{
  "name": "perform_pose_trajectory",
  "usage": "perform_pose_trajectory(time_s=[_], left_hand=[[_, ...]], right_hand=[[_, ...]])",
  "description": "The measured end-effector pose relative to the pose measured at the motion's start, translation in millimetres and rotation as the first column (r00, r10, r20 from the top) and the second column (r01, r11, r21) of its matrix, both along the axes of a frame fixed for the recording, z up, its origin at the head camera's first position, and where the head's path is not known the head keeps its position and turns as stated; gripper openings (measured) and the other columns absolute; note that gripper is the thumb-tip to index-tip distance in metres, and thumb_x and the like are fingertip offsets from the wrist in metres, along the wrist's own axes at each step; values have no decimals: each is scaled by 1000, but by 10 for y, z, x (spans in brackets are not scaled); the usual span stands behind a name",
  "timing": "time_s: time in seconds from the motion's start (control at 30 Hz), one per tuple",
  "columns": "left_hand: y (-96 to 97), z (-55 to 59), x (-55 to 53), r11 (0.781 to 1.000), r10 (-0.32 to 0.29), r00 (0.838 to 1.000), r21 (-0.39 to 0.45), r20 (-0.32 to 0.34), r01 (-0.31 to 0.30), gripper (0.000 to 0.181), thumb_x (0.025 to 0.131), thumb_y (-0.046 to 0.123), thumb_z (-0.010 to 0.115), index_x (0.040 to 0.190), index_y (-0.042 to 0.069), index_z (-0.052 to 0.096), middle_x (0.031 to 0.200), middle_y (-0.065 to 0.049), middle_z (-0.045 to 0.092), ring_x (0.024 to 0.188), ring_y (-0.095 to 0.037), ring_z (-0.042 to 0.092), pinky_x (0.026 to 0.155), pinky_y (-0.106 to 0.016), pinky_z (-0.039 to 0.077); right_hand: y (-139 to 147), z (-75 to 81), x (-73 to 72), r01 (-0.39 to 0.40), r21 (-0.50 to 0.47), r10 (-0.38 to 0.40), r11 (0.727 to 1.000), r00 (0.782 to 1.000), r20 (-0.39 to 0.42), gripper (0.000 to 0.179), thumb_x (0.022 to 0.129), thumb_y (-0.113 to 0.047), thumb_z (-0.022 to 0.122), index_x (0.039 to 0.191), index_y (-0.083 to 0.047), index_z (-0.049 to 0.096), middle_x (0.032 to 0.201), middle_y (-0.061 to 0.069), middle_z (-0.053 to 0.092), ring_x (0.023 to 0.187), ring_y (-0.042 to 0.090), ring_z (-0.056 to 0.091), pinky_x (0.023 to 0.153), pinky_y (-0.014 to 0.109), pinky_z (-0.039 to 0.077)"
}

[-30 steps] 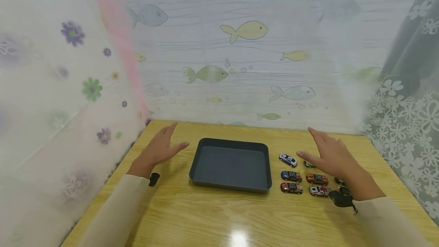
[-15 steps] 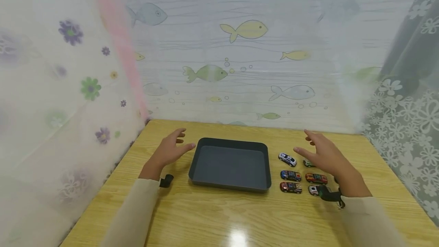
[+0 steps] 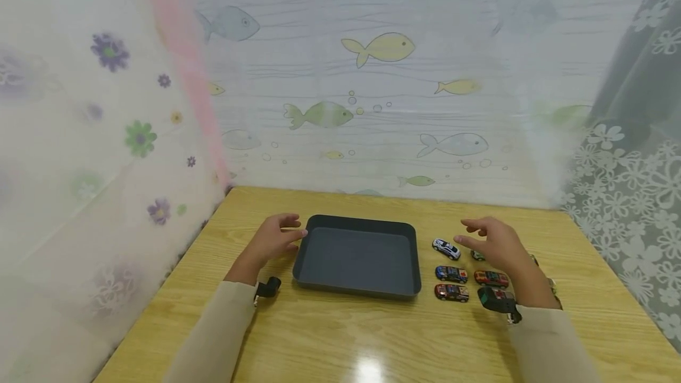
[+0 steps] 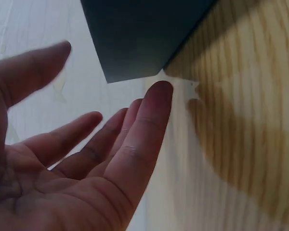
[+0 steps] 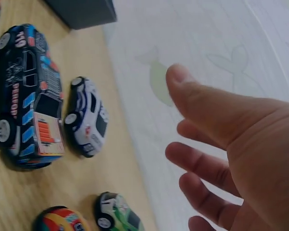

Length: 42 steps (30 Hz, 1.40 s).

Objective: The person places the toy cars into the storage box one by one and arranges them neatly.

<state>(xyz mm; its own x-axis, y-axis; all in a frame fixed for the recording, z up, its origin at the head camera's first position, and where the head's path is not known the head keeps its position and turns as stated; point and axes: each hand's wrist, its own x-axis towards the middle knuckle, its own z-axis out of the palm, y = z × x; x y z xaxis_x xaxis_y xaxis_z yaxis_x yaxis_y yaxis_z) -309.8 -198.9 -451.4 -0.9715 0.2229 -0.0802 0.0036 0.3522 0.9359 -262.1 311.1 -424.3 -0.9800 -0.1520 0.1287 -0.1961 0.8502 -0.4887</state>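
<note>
A dark grey rectangular tray (image 3: 359, 259) lies on the wooden table. My left hand (image 3: 273, 240) is beside its left wall, fingers relaxed and holding nothing; in the left wrist view, the fingertips are close to a tray corner (image 4: 130, 43). Above the toy cars right of the tray hovers my right hand (image 3: 497, 244), loosely bent and holding nothing. Nearest its thumb is a white toy car (image 3: 446, 249). Below that stand a blue toy car (image 3: 451, 273) and a dark red one, with a red-yellow toy car (image 3: 491, 278) alongside. A green-white toy car (image 5: 118, 211) is partly hidden by the hand.
A fish-print curtain (image 3: 340, 135) hangs behind the table (image 3: 330, 341). Flower-print cloth borders the left side and lacy fabric the right. More toy cars are partly covered by the right wrist and its camera (image 3: 496, 300).
My left hand has moved right, up to the tray's left side. The right hand has shifted left and lowered over the cars, its fingers more bent. Tray and cars have stayed put.
</note>
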Motion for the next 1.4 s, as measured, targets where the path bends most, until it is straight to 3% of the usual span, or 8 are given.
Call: perform_pose_trajectory(time_s=[0.2,0.53,0.73,0.87,1.0,1.4], left_hand=[[-5,-53,3,1000,-7,1000,7,12,7,54,104,14,63,153,-3,46,152,-26,49,133,-42,57,94,-45,61],[9,-73,11,998,-47,997,43,62,44,41,104,8,62,145,2,59,140,-20,62,124,-35,65,87,-42,64],[21,-72,14,999,-37,997,38,68,35,40,104,7,61,144,2,60,140,-20,62,123,-33,65,85,-42,64],[25,-67,16,998,-50,996,39,78,47,41,104,8,61,145,2,59,141,-20,61,121,-32,67,85,-42,64],[32,-72,12,997,-67,993,48,93,62,43,104,9,62,146,3,58,141,-20,61,116,-30,69,84,-42,64],[26,-83,1,993,-83,984,93,155,69,47,105,13,62,151,11,53,145,-20,57,116,-27,70,85,-41,64]], right_hand=[[-42,-88,-43,13,-24,-13,1000,1000,12,55,98,-43,72,139,-7,67,127,22,70,120,49,58,86,60,56],[-148,-200,-71,51,-5,-50,999,994,95,50,96,-43,74,135,-12,71,124,18,72,114,45,61,78,52,56],[-174,-205,-57,75,15,-76,997,985,157,48,96,-43,74,135,-14,72,127,16,71,123,51,57,85,62,52],[-169,-219,-53,90,11,-91,996,980,177,43,97,-41,74,132,-16,73,127,14,71,123,50,57,84,59,53],[-167,-248,-62,103,16,-104,995,978,180,40,96,-40,75,129,-18,76,125,13,72,120,47,60,82,57,54],[-175,-262,-61,95,51,-102,994,982,160,38,93,-38,78,125,-17,78,129,18,71,122,51,57,90,68,47]])
